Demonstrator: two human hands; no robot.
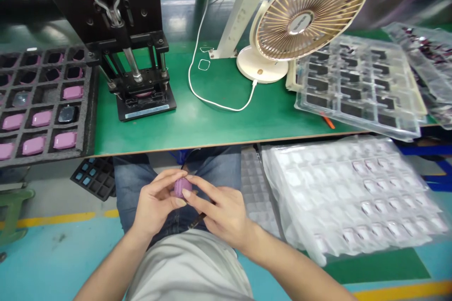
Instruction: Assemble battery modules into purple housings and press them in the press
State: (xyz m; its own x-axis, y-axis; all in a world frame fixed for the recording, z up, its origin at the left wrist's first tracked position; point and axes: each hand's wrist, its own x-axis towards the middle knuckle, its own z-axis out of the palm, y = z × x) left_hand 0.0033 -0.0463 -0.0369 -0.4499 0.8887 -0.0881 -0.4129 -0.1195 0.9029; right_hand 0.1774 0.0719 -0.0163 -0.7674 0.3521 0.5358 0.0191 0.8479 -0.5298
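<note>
Over my lap, in front of the bench edge, I hold a small purple-pink watch case (182, 187) between both hands. My left hand (155, 200) is closed on its left side, thumb below and fingers above. The fingertips of my right hand (221, 207) press on its right side and lower face. A dark slim tool (197, 220) sticks out from under my right palm; its full shape is hidden.
A black press (141, 80) with a red-knobbed lever stands on the green bench (219, 124). Left of it lies a foam tray (90, 117) of watch cases. A fan (300, 23), its white cable (212, 103) and clear trays (360, 84) are rightward; bagged trays (300, 188) sit below.
</note>
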